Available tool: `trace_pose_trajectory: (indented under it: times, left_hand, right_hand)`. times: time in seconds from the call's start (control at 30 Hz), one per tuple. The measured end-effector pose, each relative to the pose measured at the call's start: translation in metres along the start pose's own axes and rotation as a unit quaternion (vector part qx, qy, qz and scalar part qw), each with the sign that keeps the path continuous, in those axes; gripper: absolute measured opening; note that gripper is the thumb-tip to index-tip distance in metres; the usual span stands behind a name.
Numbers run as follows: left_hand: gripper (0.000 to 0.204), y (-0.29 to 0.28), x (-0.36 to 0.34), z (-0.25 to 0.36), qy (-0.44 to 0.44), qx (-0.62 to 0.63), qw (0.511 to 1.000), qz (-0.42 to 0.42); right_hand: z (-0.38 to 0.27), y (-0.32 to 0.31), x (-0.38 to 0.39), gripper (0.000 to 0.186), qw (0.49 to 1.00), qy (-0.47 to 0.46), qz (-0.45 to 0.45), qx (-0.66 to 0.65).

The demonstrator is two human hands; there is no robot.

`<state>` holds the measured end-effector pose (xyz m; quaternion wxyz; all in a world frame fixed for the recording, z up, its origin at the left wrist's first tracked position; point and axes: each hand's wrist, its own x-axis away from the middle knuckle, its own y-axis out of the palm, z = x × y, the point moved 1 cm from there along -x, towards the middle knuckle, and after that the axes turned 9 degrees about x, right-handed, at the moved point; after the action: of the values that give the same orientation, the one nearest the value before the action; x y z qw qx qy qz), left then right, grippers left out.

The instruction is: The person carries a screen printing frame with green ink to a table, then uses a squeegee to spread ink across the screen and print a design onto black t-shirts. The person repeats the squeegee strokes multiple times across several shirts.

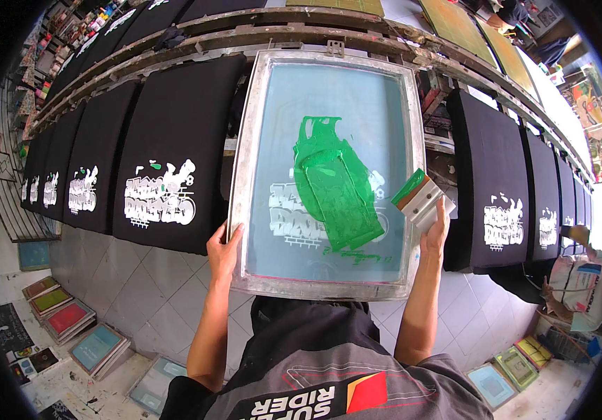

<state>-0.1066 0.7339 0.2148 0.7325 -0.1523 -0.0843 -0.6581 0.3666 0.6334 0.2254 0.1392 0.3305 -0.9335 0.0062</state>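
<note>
A silk-screen frame (pixel 329 288) with a metal rim and pale blue mesh (pixel 364 91) lies right in front of me. Thick green ink (pixel 336 199) spreads over the middle of the mesh, partly covering a lettered design. My left hand (pixel 222 253) grips the frame's lower left edge, thumb on the rim and the other fingers hidden beneath. In my right hand (pixel 435 227) is a squeegee (pixel 421 199) with a metal holder, its blade coated in green ink. It is tilted over the frame's right rim; whether that hand also touches the frame I cannot tell.
Black shirts stretched on boards stand in a row, one (pixel 175 126) to the left and another (pixel 490 154) to the right, all with white prints. Wooden rails (pixel 210 43) run behind. More screens (pixel 98 348) lean low at the left; a white sack (pixel 577 287) stands at right.
</note>
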Motion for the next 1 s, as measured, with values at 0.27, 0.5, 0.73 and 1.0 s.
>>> trace_pose_trajectory:
  times: [0.27, 0.5, 0.73, 1.0]
  left_hand:
    - [0.044, 0.003, -0.021, 0.013, -0.078, -0.002, 0.996, -0.042]
    - [0.045, 0.018, -0.056, 0.021, -0.101, 0.009, 0.993, -0.053]
    - [0.039, 0.018, -0.059, 0.024, -0.179, 0.048, 0.982, -0.031]
    - [0.035, 0.020, -0.070, 0.015, -0.202, 0.062, 0.977, -0.035]
  right_hand:
    - [-0.001, -0.003, -0.012, 0.047, 0.999, 0.020, -0.031, -0.010]
    - [0.007, -0.003, -0.022, 0.059, 0.998, 0.005, -0.055, 0.004]
    - [0.006, -0.003, -0.019, 0.049, 0.997, 0.013, -0.075, -0.005]
    - [0.016, -0.013, -0.020, 0.055, 0.998, 0.059, 0.038, -0.001]
